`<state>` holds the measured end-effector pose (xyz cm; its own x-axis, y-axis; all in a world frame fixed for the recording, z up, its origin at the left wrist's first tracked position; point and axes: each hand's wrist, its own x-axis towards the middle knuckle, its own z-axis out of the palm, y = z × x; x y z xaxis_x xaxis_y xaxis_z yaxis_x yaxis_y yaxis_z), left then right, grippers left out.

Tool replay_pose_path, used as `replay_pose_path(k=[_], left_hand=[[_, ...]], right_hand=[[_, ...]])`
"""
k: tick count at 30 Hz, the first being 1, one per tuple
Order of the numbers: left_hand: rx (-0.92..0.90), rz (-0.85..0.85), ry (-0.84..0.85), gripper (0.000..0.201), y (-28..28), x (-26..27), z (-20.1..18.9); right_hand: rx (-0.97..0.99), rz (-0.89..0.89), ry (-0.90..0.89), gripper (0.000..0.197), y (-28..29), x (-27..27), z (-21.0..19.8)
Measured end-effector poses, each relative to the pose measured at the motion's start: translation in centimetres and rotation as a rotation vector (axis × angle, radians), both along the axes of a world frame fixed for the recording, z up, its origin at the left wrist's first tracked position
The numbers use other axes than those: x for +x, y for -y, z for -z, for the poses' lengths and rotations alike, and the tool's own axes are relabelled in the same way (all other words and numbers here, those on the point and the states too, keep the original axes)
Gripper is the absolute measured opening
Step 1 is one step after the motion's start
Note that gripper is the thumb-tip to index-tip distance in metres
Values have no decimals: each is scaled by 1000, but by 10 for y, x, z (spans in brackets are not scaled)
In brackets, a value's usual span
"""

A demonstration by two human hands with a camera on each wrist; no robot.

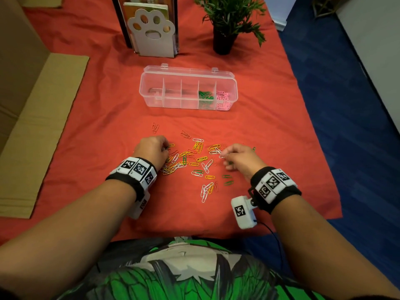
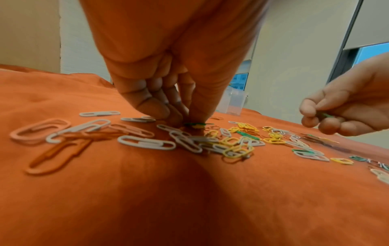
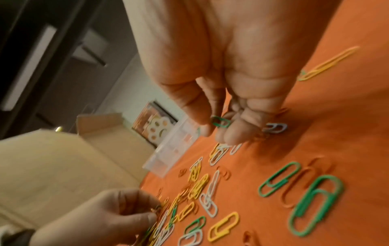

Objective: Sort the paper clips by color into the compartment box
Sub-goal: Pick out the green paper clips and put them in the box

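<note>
Pinching a green paper clip (image 3: 220, 122) between thumb and fingertips, the right hand (image 1: 242, 158) hovers just above the orange cloth-covered counter (image 1: 270, 131), so that grip is clamped on the clip. Over on the other side, the left hand (image 1: 152, 151) has its fingers bunched together and pressed down onto the cloth, right on a green clip lying with a yellow one (image 2: 196, 125); can't really tell if it's actually got hold of it or is just touching it.

Between the two hands is the loose pile of paper clips (image 1: 194, 163), a mix of white, yellow, green and orange ones, spread out and partly tangled, with a couple of green ones (image 1: 227, 179) lying nearer the person than the right hand.

Further out past both hands sits the clear plastic compartment box (image 1: 188, 89), lid open. Green clips (image 1: 205, 98) are in the second compartment from the right end, pink clips (image 1: 223, 99) in the end one beside it.

Beyond the box there's a white paw-shaped bookend with books (image 1: 151, 33) and a small potted green plant (image 1: 227, 20). Flattened cardboard (image 1: 36, 135) lies well off past the left hand.
</note>
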<state>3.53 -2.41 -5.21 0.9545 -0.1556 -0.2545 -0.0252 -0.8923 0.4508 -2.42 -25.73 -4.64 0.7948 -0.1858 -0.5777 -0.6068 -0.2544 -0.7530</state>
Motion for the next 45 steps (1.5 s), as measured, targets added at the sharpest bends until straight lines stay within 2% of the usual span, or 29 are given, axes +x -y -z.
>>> replay_pose_path(k=[1,3,6,8,11,14,16,19,21,23,27,29,32,37,39,41,43,45], left_hand=[[9,3,-3,22,0,0,1],[2,10,-2,22,0,0,1],[-68,-21,22,23,0,1,0],[-169,-73,-10,16,1,0,-2],[-370,-180,-102,2,2,-2,-5],[-516,-236,-176,15,1,-4,-7],[-541,-262,-184,19,1,-4,-8],[-591,-302,-202,22,0,-5,-6],[-655,-326,-260,28,-1,-5,-4],[-702,-356,-323,34,-1,-6,-4],[-768,-470,-469,38,-5,-5,-8],[-827,-525,-532,35,-9,-4,-10],[-857,-557,-581,33,-14,-4,-13],[-886,-573,-623,34,-15,-3,-17],[-905,-580,-629,33,-16,-4,-17],[-899,-582,-592,31,-16,-4,-16],[-841,-569,-515,27,-16,-4,-12],[-746,-518,-431,24,-18,-5,-8]], right_hand=[[24,5,-7,27,4,-5,-1],[-83,-107,13,26,15,-14,0],[-439,-422,47,11,23,-27,5],[-620,-576,60,20,22,-37,11],[-797,-669,109,33,12,-48,15],[-876,-687,184,25,5,-53,18],[-853,-699,178,21,3,-53,22],[-699,-633,175,12,5,-47,26],[-593,-499,170,8,10,-40,25],[-502,-361,113,12,17,-33,23],[-86,-20,56,22,18,-23,13],[47,62,31,25,17,-21,9],[119,95,-1,25,19,-18,10],[122,111,27,29,19,-12,10],[1,113,101,30,20,-9,8],[-262,20,197,27,22,-7,5],[-531,-200,248,18,21,-11,-1],[-682,-441,221,15,16,-20,-1]])
